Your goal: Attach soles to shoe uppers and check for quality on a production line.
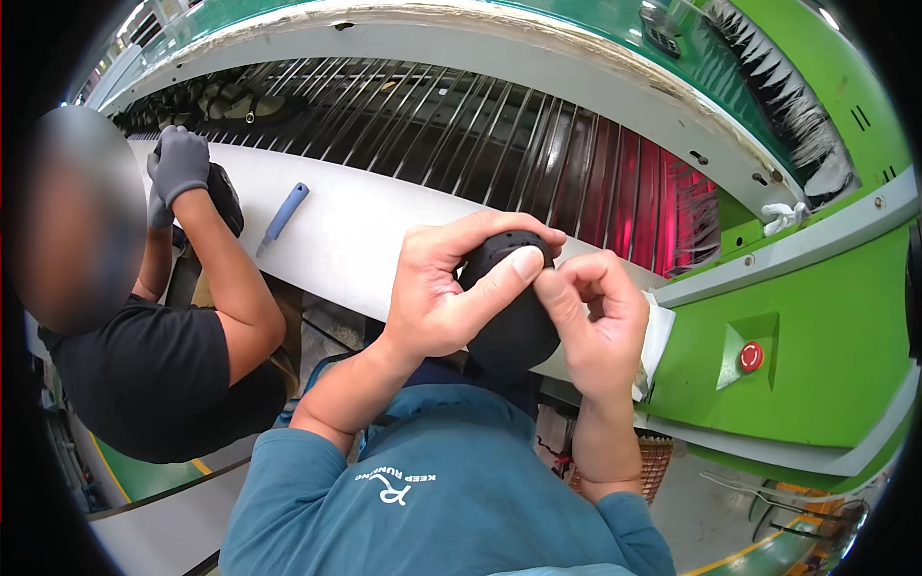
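Note:
A black, rounded shoe (514, 331) is held in front of my body, above the near edge of the white ledge. My left hand (437, 288) wraps round its upper end, the thumb lying across the near side and the fingers over the far side. My right hand (600, 322) is closed in a pinch at the shoe's right edge, thumb and forefinger close to my left thumb. What lies between those fingertips is too small to make out. The lower part of the shoe hangs free below my hands.
A blue-handled tool (285, 213) lies on the white ledge (351, 245). Beyond run metal conveyor rollers (451, 125), with a red glow at right. A co-worker's gloved hand (181, 163) holds a dark item at left. The green machine (807, 336) carries a red button (750, 356).

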